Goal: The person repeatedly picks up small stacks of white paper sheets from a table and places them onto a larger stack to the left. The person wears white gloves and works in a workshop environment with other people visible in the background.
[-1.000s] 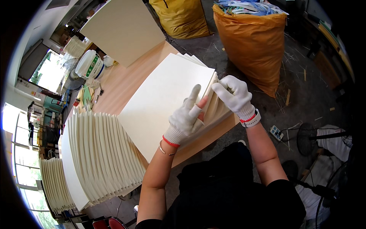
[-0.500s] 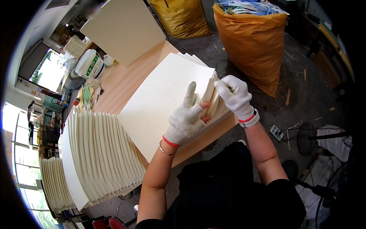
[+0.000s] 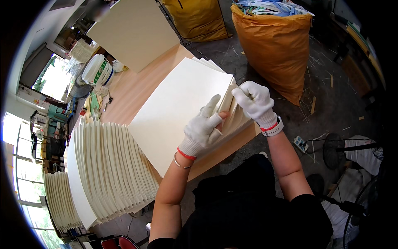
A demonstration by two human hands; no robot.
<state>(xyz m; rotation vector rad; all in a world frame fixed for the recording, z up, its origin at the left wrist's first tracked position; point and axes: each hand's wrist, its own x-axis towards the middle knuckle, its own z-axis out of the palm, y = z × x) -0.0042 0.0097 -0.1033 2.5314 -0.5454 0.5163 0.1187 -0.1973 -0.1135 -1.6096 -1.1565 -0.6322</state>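
A: Centre of the frame, both gloved hands are on the stack of cream sheets lying on the counter. The left hand rests on the top sheet near its right edge, fingers spread flat, grip released, just pressing down.

B: And the right hand?

A: Clenched on the stack's right edge, pinching what looks like a few sheet edges and lifting them apart. How many, I can't tell.

B: So how should this be handled?

A: I'd say keep the left palm flat so the pile doesn't slide, and peel with the fingertips only; gloves make thin sheets slippery.

B: Anything crowding them?

A: A fanned row of sheets at lower left, a white bucket at upper left, and an orange sack on the floor at upper right, well apart.
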